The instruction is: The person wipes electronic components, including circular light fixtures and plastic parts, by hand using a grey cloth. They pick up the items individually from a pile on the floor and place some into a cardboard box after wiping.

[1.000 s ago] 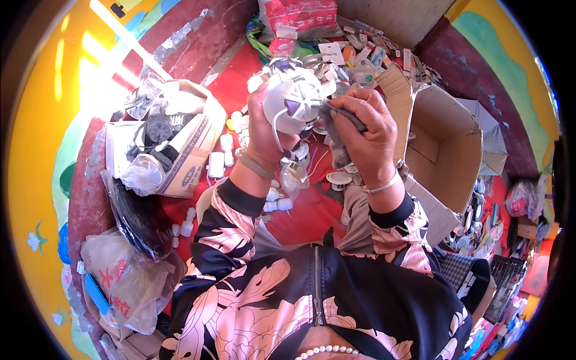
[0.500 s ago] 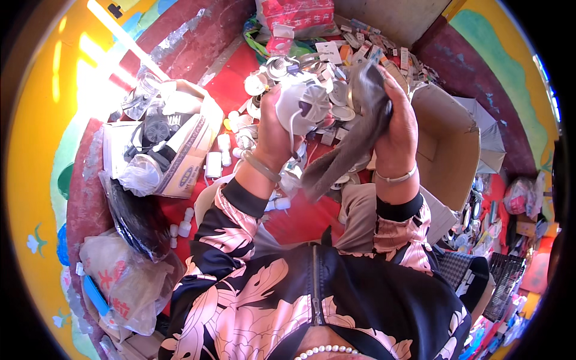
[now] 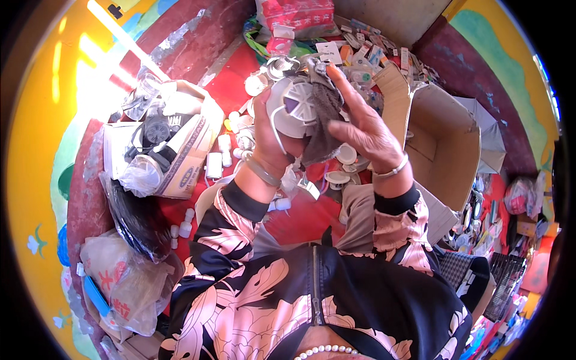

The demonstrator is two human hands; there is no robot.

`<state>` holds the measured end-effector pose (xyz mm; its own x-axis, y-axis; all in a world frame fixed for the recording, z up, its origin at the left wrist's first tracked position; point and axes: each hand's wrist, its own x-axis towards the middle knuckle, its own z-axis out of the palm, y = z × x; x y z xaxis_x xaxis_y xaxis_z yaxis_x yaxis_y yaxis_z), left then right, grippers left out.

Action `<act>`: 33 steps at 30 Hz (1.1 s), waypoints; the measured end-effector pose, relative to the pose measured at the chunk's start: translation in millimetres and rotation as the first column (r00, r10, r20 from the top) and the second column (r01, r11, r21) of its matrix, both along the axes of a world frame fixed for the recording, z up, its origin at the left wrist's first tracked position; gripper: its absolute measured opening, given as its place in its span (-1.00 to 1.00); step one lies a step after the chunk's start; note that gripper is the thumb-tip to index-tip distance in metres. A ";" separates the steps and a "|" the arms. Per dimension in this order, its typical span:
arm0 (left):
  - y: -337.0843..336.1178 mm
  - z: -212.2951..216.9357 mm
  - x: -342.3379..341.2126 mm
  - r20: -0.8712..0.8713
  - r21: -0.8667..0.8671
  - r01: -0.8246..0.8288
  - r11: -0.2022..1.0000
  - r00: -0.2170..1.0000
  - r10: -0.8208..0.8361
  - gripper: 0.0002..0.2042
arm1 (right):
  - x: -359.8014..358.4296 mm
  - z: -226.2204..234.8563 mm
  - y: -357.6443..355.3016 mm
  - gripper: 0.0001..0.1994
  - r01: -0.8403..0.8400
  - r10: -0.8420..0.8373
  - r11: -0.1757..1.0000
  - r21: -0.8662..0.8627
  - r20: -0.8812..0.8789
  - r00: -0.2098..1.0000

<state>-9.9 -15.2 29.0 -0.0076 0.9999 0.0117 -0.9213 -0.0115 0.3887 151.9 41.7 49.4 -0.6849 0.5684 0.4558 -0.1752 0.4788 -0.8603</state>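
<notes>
Up in front of my chest, my left hand [image 3: 269, 141] grips a round white plastic device [image 3: 288, 125] with a spoked face and a white cord looped down its side. What kind of device it is, I cannot tell. A dark grey cloth [image 3: 324, 111] lies against the device's right side. My right hand [image 3: 373, 135] has the cloth pinched between thumb and fingers, palm turned toward the device. Below them, a small white box-shaped piece [image 3: 308, 189] shows near my lap. Beyond the hands, the pile of small white parts [image 3: 282, 67] is partly hidden.
To the left stands a carton [image 3: 183, 174] full of black and clear plastic parts. An open cardboard box [image 3: 444, 135] is close to my right forearm. Small packages [image 3: 363, 51] heap up at the far side. A black plastic bag [image 3: 135, 219] and a whitish bag [image 3: 123, 282] lie at left.
My right hand has moved left, bringing the cloth from beside the device onto its right side. The left hand has shifted slightly left and turned the device a little.
</notes>
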 end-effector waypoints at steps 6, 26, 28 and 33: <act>-1.3 3.6 -6.6 0.050 0.083 -0.003 0.997 0.999 -0.001 -0.35 | -0.2 -17.0 0.9 -0.46 0.357 -0.355 0.934 0.002 0.107 0.929; 7.4 -11.0 -0.5 -0.108 0.022 -0.066 0.998 0.992 0.068 -0.46 | -33.7 -21.7 -15.5 -0.55 0.374 -0.372 0.893 0.250 -0.060 0.926; 6.8 -15.8 1.9 -0.051 0.017 -0.031 0.999 0.998 0.032 -0.46 | -34.0 -26.6 -10.0 -0.58 0.424 -0.413 0.864 0.271 -0.099 0.905; 2.2 -24.1 11.6 -0.147 -0.084 -0.011 0.996 0.989 -0.002 -0.46 | -36.3 -30.1 -15.7 -0.65 0.622 -0.618 0.783 0.031 -0.072 0.783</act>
